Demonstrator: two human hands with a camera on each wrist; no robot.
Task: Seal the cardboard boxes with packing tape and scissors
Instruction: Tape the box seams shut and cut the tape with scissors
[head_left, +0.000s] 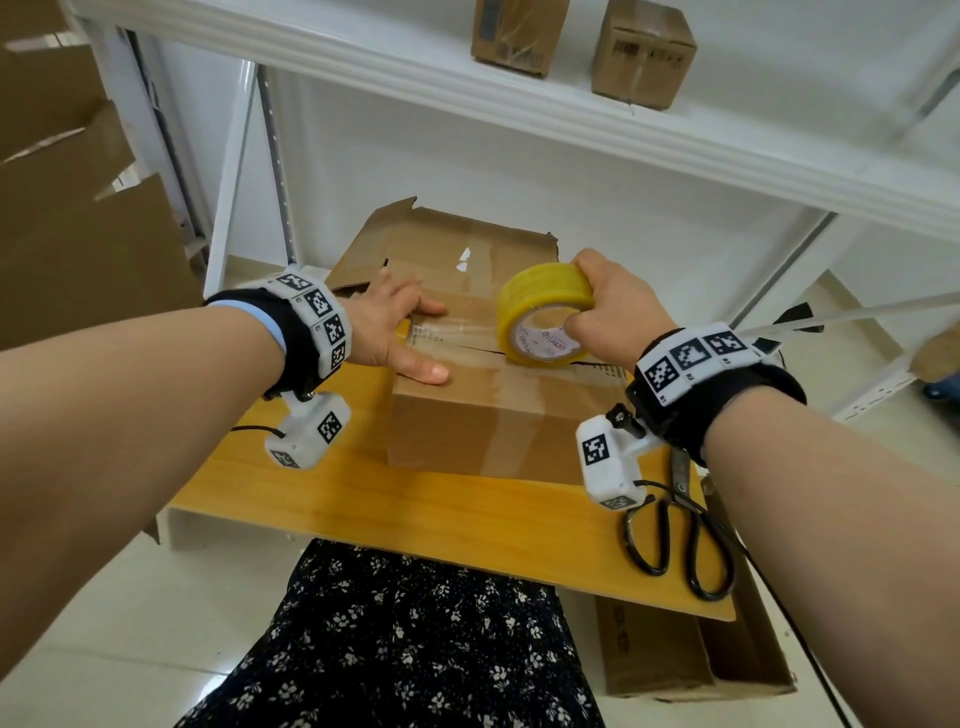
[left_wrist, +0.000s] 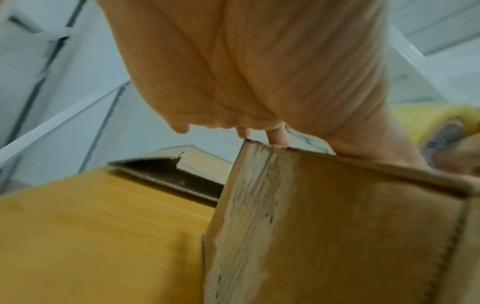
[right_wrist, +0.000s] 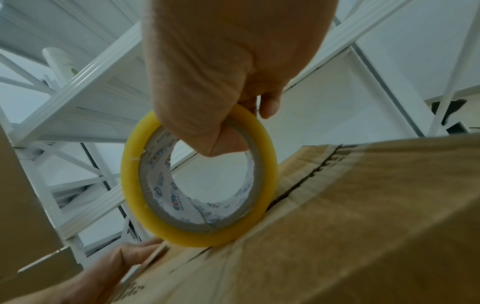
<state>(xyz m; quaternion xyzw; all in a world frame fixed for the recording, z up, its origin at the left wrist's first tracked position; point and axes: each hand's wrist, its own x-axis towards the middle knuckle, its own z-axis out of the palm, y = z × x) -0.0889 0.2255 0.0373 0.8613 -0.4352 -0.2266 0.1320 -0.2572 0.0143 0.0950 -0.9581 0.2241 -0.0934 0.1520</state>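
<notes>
Head view: right hand (head_left: 615, 306) grip pinching tape roll (head_left: 543, 312) at box (head_left: 488, 410) seam, left hand (head_left: 395, 327) spread flat.

Brown cardboard box (head_left: 483, 415), flaps closed, on the bench (head_left: 363, 499). Yellow tape roll (head_left: 543, 314) upright on its top seam, clear strip drawn leftward. Black-handled scissors (head_left: 675, 530) lie flat to the right.

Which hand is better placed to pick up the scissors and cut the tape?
Right, probably. The scissors lie just below the right hand, though it grips the tape roll. The left hand presses the tape end onto the box.
</notes>
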